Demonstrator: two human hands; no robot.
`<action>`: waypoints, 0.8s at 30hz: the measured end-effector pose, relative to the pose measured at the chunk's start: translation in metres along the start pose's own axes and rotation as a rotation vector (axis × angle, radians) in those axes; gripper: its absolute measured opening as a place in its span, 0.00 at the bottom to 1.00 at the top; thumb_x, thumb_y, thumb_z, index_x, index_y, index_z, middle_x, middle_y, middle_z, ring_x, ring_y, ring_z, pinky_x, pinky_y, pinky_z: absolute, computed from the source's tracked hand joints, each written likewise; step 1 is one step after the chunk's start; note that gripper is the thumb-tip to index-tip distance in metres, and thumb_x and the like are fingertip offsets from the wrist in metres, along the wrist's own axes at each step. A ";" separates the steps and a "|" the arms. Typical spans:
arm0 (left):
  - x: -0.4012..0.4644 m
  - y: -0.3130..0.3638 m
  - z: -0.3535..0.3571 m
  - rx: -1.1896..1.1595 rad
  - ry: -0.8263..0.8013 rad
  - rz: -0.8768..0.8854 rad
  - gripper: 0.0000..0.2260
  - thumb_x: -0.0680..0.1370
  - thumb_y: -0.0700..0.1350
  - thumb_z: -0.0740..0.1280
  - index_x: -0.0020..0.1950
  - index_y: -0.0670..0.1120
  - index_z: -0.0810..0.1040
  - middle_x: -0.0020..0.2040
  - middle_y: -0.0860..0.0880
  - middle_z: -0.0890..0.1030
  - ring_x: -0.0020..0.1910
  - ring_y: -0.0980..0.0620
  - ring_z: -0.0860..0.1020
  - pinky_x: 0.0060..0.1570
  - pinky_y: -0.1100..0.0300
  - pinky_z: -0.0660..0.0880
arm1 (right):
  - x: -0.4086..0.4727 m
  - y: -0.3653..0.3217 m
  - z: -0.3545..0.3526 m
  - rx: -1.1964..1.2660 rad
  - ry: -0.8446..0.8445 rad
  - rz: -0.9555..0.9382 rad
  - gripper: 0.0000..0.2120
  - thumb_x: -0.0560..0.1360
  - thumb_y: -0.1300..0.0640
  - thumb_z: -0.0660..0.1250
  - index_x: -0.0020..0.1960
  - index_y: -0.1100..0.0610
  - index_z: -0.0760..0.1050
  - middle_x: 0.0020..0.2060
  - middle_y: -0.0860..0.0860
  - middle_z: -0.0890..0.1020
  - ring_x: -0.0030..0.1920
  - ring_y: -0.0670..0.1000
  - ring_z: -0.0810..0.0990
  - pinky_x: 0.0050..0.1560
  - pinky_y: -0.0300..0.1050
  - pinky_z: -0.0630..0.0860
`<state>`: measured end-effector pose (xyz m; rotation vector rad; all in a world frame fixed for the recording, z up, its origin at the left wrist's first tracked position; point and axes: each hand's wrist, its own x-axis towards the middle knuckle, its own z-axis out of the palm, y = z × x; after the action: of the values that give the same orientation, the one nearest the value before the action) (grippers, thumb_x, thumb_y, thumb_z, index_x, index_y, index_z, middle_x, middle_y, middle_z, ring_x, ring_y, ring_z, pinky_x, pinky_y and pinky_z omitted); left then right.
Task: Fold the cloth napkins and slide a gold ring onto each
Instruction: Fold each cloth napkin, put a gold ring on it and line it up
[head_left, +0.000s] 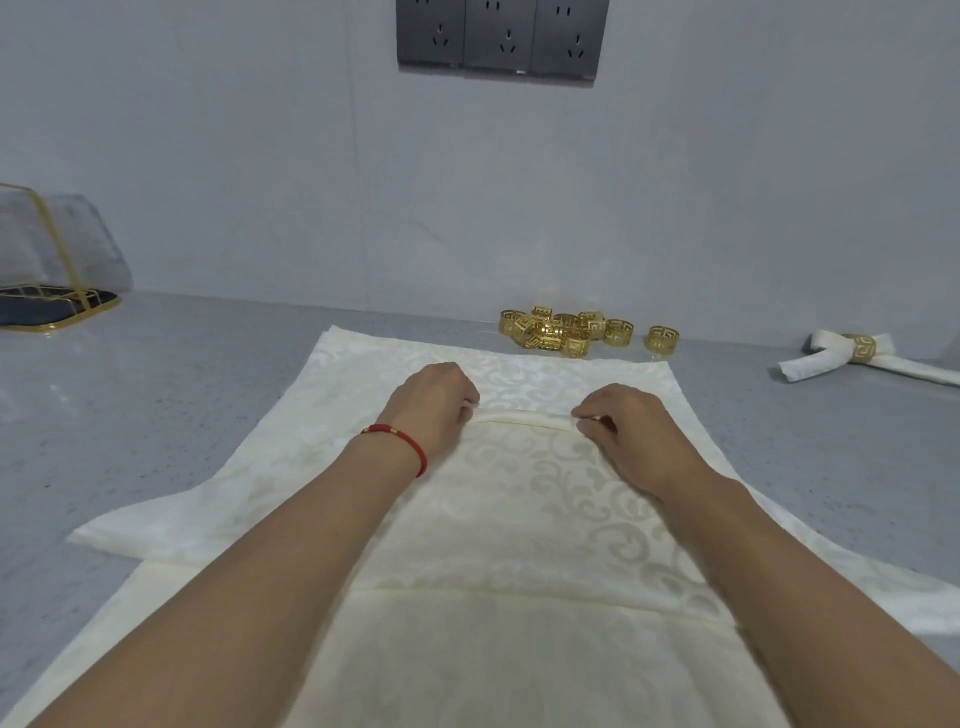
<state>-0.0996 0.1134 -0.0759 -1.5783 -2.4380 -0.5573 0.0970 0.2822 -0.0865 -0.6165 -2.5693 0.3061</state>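
I am pinching a raised fold of the cream napkin (545, 499) on the bench (182, 395), my left hand (434, 408) and right hand (631, 434) both closed on it.

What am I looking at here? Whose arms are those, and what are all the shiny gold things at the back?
There is only one picture, taken by a camera worn on a person's head, so you see their own two arms reaching forward. There is no machine here. The left hand, with a red bracelet on its wrist, and the right hand each pinch a fold in a big cream napkin spread on a grey counter. More cream cloth lies under it, nearer the camera. The shiny things are gold napkin rings, piled by the wall. On the right lies a finished napkin, rolled up with a ring around it. Far left is a gold-edged tray, and power sockets are on the wall.
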 end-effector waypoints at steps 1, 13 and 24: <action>0.000 -0.001 0.000 0.014 -0.006 0.025 0.13 0.75 0.35 0.64 0.34 0.50 0.74 0.39 0.48 0.71 0.42 0.42 0.73 0.38 0.54 0.72 | 0.001 0.000 0.000 -0.029 -0.019 -0.012 0.08 0.80 0.61 0.69 0.50 0.65 0.84 0.45 0.59 0.85 0.51 0.61 0.80 0.53 0.49 0.74; -0.010 0.013 -0.026 0.164 -0.193 0.070 0.13 0.75 0.35 0.64 0.52 0.51 0.79 0.54 0.51 0.78 0.54 0.47 0.78 0.52 0.54 0.75 | -0.008 -0.022 -0.022 -0.499 -0.199 -0.122 0.08 0.75 0.64 0.63 0.45 0.52 0.76 0.43 0.48 0.78 0.45 0.55 0.77 0.36 0.46 0.64; -0.008 0.007 -0.032 0.139 -0.183 0.015 0.06 0.79 0.40 0.65 0.54 0.48 0.79 0.54 0.50 0.79 0.54 0.47 0.77 0.50 0.56 0.74 | -0.011 -0.010 -0.025 -0.293 -0.111 -0.057 0.06 0.81 0.57 0.66 0.51 0.53 0.83 0.47 0.48 0.84 0.53 0.53 0.77 0.49 0.51 0.75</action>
<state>-0.0910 0.0962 -0.0485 -1.6544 -2.5298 -0.2440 0.1139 0.2705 -0.0662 -0.6423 -2.7581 -0.0593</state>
